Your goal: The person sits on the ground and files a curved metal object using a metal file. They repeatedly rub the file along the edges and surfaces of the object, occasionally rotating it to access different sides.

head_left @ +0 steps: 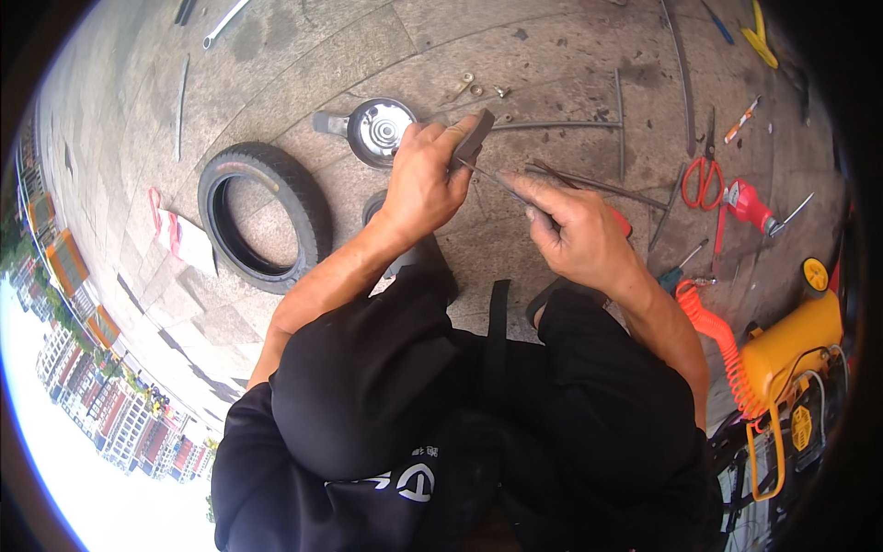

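Observation:
My left hand (pixel 426 179) is closed on a small brownish-grey rectangular block (pixel 475 134), held up between thumb and fingers. My right hand (pixel 589 235) grips a screwdriver; part of its red handle (pixel 623 222) shows beside the palm. From the right hand's stretched forefinger, the thin metal shaft (pixel 485 172) runs to the block's lower end by my left thumb. Whether the tip touches the block I cannot tell. Just beyond the left hand, a small black wheel hub with a silver ribbed face (pixel 375 129) lies on the paving.
A black tyre (pixel 313 198) lies left of my left arm, beside a white-and-red bag (pixel 189 241). Nuts (pixel 475 90) and metal rods (pixel 621 129) lie ahead. Rightward are red-handled scissors (pixel 703 182), a pink-red bottle (pixel 750 204), an orange coiled hose (pixel 713 331) and a yellow machine (pixel 793 345).

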The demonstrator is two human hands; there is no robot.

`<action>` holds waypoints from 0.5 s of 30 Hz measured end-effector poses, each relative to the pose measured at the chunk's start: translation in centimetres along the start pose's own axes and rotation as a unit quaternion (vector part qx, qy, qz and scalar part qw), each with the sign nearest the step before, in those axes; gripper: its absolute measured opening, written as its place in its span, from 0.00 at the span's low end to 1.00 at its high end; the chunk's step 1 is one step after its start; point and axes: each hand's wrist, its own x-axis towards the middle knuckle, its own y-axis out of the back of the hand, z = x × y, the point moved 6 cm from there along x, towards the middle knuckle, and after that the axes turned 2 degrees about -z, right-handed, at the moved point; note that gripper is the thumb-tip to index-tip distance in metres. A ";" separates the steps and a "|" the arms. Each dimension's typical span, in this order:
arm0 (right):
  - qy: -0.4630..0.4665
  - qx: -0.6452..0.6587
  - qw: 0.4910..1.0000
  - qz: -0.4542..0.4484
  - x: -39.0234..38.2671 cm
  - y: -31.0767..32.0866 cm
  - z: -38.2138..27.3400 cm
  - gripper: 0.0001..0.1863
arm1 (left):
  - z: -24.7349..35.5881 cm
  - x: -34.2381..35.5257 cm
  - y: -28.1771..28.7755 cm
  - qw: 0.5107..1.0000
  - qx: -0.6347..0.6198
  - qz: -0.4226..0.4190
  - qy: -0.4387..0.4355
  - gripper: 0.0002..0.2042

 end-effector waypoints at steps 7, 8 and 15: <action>0.004 0.019 0.998 0.053 0.0 0.8 0.1 0.26 | 1.6 0.5 2.0 0.992 0.074 0.076 -0.063 0.26; -0.006 0.026 0.998 0.050 0.0 0.8 0.3 0.26 | 1.7 0.6 2.2 0.991 0.079 0.085 -0.070 0.27; 0.022 0.011 0.998 0.064 -0.1 0.5 0.2 0.26 | 2.0 0.4 2.5 0.988 0.095 0.101 -0.072 0.30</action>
